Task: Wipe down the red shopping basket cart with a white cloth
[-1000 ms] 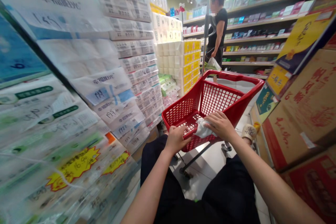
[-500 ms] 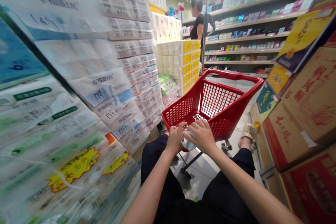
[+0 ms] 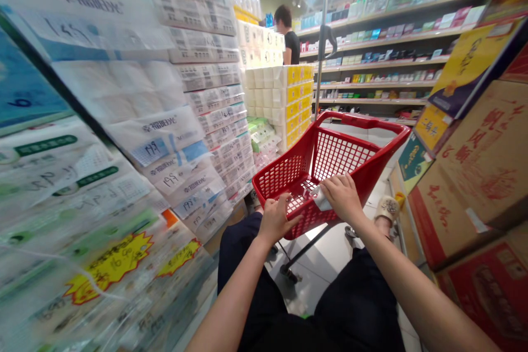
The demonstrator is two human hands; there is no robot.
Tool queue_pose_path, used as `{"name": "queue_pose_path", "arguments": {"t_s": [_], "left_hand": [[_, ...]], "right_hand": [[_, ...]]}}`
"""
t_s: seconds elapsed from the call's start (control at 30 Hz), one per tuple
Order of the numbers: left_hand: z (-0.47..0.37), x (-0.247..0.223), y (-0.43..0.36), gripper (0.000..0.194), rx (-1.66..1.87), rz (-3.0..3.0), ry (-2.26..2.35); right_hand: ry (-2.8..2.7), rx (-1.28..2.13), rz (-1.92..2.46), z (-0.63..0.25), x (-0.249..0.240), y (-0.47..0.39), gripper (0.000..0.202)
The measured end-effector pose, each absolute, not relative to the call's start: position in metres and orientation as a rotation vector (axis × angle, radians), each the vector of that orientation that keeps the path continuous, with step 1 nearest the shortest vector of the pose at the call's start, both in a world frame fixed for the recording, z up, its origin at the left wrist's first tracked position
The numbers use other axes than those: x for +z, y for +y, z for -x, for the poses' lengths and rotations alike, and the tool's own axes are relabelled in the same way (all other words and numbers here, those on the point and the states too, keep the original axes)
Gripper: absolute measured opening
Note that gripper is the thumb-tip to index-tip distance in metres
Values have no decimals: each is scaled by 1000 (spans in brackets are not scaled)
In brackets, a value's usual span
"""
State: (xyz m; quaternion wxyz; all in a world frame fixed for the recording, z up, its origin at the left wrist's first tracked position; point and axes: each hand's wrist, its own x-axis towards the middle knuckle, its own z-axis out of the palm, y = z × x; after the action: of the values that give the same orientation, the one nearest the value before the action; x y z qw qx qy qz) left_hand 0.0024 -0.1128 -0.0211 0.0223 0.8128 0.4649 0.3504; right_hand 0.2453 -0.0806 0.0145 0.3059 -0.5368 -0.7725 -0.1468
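A red plastic shopping cart (image 3: 346, 157) with lattice sides stands right in front of me. My left hand (image 3: 277, 219) is at its near left rim, with the fingers apart and nothing seen in them. Over the cart's near edge, to the right, my right hand (image 3: 341, 193) has its fingers closed on a crumpled white wipe (image 3: 323, 201). The wipe lies against the red side. The palm of my right hand is hidden.
Tall stacks of wrapped tissue packs (image 3: 218, 88) line the left. Cardboard boxes (image 3: 487, 143) are piled on the right. Behind the cart are a metal pole (image 3: 324, 33), stocked shelves (image 3: 379, 60) and a person in black (image 3: 292, 44).
My hands have come apart: the right moved right and up along the cart edge with the wipe, and the left let go of it. The person behind moved left.
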Motion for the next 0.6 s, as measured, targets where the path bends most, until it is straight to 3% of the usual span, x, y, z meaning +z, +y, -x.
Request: {"name": "queue_pose_path", "arguments": {"t_s": [0.33, 0.6], "left_hand": [[-2, -21, -116, 64, 1002, -2522, 1401], [-3, -20, -115, 63, 1032, -2538, 1381]], "right_hand": [[-2139, -361, 1273, -161, 5, -127, 21], [-2260, -246, 1249, -191, 15, -110, 30]]}}
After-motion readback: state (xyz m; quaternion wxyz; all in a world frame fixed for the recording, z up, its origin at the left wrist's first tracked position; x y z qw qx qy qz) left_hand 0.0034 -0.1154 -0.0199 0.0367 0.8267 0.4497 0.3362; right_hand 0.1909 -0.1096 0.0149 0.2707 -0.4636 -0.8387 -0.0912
